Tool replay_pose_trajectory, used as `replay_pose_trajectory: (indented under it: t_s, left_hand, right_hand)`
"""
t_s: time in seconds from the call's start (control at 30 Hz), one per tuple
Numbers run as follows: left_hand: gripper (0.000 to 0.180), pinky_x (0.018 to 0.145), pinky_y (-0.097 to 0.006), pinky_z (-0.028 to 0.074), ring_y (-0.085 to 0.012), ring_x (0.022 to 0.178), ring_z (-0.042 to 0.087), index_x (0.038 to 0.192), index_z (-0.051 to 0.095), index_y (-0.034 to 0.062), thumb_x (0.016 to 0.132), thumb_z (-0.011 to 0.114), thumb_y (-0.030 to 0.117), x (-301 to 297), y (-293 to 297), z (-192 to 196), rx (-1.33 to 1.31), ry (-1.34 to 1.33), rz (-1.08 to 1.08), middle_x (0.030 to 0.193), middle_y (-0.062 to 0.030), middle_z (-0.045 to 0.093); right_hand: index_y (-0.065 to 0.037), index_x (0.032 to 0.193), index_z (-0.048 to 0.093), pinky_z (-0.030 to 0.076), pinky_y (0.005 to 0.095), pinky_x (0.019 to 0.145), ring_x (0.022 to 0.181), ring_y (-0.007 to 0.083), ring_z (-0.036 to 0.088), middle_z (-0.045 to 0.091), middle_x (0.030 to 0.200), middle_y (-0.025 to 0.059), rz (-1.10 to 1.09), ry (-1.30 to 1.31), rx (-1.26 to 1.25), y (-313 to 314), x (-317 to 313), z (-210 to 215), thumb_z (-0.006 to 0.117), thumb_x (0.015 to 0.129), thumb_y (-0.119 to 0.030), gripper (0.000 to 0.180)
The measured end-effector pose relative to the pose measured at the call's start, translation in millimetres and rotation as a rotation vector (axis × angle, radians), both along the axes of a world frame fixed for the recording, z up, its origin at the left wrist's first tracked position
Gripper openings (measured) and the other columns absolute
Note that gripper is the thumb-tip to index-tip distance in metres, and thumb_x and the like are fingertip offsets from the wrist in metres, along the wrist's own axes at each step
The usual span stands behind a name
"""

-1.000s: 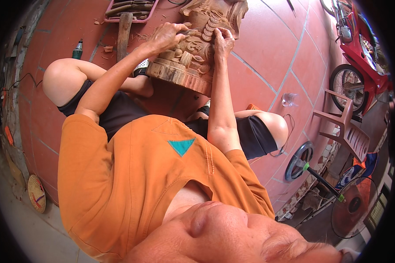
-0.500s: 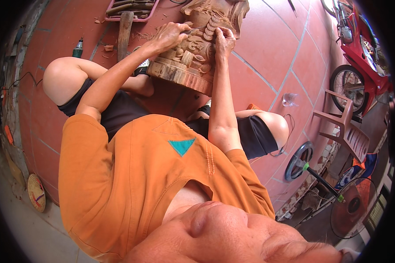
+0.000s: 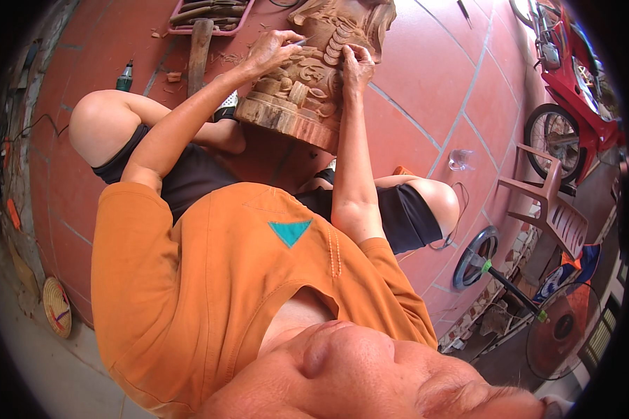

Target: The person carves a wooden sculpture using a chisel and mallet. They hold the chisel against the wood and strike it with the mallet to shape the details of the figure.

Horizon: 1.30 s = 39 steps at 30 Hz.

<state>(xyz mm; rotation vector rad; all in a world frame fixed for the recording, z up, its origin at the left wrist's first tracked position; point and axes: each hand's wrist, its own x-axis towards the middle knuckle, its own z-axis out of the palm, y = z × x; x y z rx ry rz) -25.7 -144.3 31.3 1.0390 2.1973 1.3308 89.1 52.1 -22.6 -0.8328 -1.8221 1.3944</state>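
A brown wood carving (image 3: 307,84) lies tilted on the floor between my bent legs, its rough base toward me. A row of overlapping carved discs (image 3: 338,42) runs across it. My left hand (image 3: 272,53) is closed around a thin carving tool (image 3: 300,42), whose short metal tip shows past the fingers, above the carving's left side. Most of the tool is hidden in the hand. Against the right edge of the discs, my right hand (image 3: 357,65) presses with bent, closed fingers; their tips are partly hidden.
A wooden mallet (image 3: 200,56) and a pink tray (image 3: 239,26) of carving tools lie at the upper left, among wood shavings. Beside my left knee is a green bottle-like object (image 3: 124,77). To the right are a plastic chair (image 3: 552,202), a fan (image 3: 559,328) and a red motorbike (image 3: 573,105).
My left hand has drawn up and slightly back from the discs, taking the tool's tip away from them. My right hand stays at the discs' edge.
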Motion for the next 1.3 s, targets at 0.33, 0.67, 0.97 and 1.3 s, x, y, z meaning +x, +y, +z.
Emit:
replay_pose_trajectory:
  t_s: [0.33, 0.67, 0.97, 1.3]
  left_hand:
    - [0.037, 0.088, -0.041, 0.055, -0.0335, 0.099, 0.071, 0.124, 0.069, 0.0092, 0.089, 0.068, 0.022, 6.9, 1.7, 11.2, -0.159, 0.257, -0.051, 0.112, -0.0158, 0.072]
    - [0.036, 0.08, -0.045, 0.056, -0.036, 0.09, 0.07, 0.127, 0.067, 0.0138, 0.091, 0.066, 0.018, 12.8, 4.8, 19.6, -0.289, 0.514, -0.067, 0.103, -0.0159, 0.072]
    - [0.038, 0.076, -0.044, 0.057, -0.0356, 0.088, 0.07, 0.128, 0.066, 0.0139, 0.09, 0.066, 0.018, 13.6, 7.1, 13.9, -0.311, 0.626, -0.058, 0.099, -0.0178, 0.072]
    - [0.041, 0.076, -0.032, 0.055, -0.016, 0.084, 0.071, 0.124, 0.068, 0.0005, 0.09, 0.069, 0.024, 9.7, 9.0, 14.9, -0.137, -0.049, -0.032, 0.098, -0.0101, 0.076]
  right_hand:
    - [-0.003, 0.098, 0.075, 0.05, 0.0233, 0.067, 0.074, 0.0073, 0.062, 0.071, 0.082, 0.0011, -0.013, -0.074, -0.004, -1.0, -0.2, 2.0, 0.075, 0.089, -0.015, 0.016]
    - [-0.005, 0.094, 0.076, 0.054, 0.0308, 0.071, 0.073, 0.0166, 0.069, 0.075, 0.082, 0.0094, -0.044, -0.058, 0.023, 1.4, -0.5, -2.4, 0.075, 0.084, -0.019, 0.018]
    - [-0.004, 0.094, 0.076, 0.054, 0.0301, 0.069, 0.072, 0.015, 0.068, 0.075, 0.081, 0.0086, -0.041, -0.043, 0.001, 1.2, -0.4, -2.0, 0.075, 0.085, -0.02, 0.018]
    - [-0.004, 0.096, 0.076, 0.052, 0.0275, 0.068, 0.072, 0.012, 0.066, 0.073, 0.081, 0.0059, -0.031, -0.073, 0.01, -1.5, 0.8, 4.7, 0.074, 0.086, -0.018, 0.017]
